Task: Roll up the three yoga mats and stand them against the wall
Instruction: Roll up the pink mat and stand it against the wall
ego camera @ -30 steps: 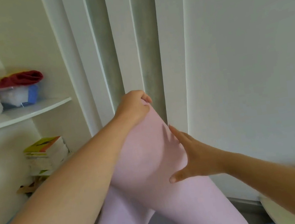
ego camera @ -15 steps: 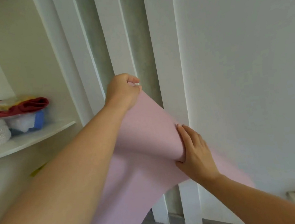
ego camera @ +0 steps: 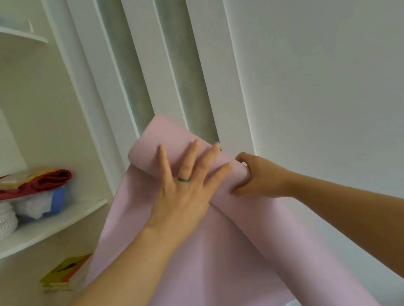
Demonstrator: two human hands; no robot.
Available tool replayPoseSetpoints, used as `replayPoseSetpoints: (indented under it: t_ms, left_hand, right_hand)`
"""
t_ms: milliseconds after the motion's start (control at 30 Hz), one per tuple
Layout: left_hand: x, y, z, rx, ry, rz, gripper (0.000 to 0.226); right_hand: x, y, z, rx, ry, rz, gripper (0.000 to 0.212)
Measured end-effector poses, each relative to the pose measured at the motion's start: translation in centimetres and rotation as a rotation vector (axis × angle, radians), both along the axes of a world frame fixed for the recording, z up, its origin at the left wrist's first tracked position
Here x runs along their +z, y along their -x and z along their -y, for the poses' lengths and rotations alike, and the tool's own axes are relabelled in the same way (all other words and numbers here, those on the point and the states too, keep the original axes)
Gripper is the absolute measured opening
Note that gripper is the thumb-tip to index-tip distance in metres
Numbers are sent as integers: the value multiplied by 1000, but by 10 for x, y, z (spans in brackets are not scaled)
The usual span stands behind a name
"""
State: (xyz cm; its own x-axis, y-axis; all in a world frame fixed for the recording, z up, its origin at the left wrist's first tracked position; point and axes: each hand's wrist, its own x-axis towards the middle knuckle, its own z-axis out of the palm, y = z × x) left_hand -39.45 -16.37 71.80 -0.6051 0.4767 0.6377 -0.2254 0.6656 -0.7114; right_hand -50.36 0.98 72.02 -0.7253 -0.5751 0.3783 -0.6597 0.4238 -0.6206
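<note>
A: From the head view, why is the pink mat [ego camera: 212, 268] up at the white wall [ego camera: 325, 57]?

B: Seemingly so the wall backs the roll. The left hand [ego camera: 183, 194] lies flat, fingers spread wide, pressing the curled top edge; the right hand [ego camera: 258, 176] pinches the roll's right end.

A: How many?

B: One mat visible, two hands, one ring [ego camera: 184, 179]. The shelf [ego camera: 50, 226] at left carries cloths.

The pink mat [ego camera: 212, 268] is cut off by the bottom edge; its roll's right end is hidden under the right hand [ego camera: 259, 178], whose fingertips are concealed.
</note>
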Motion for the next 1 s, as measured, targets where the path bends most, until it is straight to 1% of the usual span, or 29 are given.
replayPoseSetpoints:
  t_ms: [100, 200, 233, 300, 333, 367, 400, 467, 500, 533, 567, 633, 700, 767, 867, 933, 1000]
  left_hand:
    - [1, 7, 4, 61, 110, -48, 95]
    - [14, 8, -2, 43, 177, -30, 85]
    - [19, 8, -4, 4, 199, -3, 77]
    - [32, 9, -5, -60, 212, 13, 52]
    - [41, 11, -5, -62, 195, 13, 40]
    - [48, 10, -4, -45, 157, 30, 29]
    - [56, 9, -1, -15, 100, 52, 25]
    - [66, 7, 5, 66, -24, 103, 29]
    - [70, 3, 8, 97, -70, 119, 30]
    - [74, 0, 10, 107, -104, 118, 30]
    - [77, -3, 11, 110, -133, 105, 30]
    - [84, -8, 11, 110, -141, 70, 30]
    - [91, -13, 13, 112, -129, 52, 34]
    - [99, -19, 21, 131, -128, 22, 38]
    - [116, -28, 35, 144, -174, -38, 42]
    - [126, -30, 40, 163, -189, -97, 46]
    - [137, -27, 38, 164, -167, -126, 58]
  right_hand:
    - [12, 4, -3, 75, -59, 77, 52]
    - [16, 6, -10, 116, -61, 167, 65]
    - [16, 5, -12, 129, -56, 204, 65]
    - [14, -1, -15, 184, -17, 281, 63]
    - [13, -5, -16, 215, 4, 298, 66]
    - [9, -11, -17, 220, -6, 275, 74]
    - [4, -16, -16, 196, -45, 208, 86]
    - [-12, -24, -15, 81, -168, -6, 107]
    - [-22, -26, -12, 12, -210, -98, 109]
    - [-31, -26, -10, -44, -213, -144, 105]
    - [-39, -26, -8, -83, -172, -144, 97]
    - [-45, -25, -3, -147, -38, -91, 75]
    - [-38, -21, 3, -206, 15, -132, 56]
    - [-20, -18, 4, -227, -23, -295, 45]
    - [17, -13, 5, -227, -155, -575, 33]
    - [43, -11, 7, -230, -223, -675, 29]
    - [73, -10, 7, -250, -271, -740, 30]
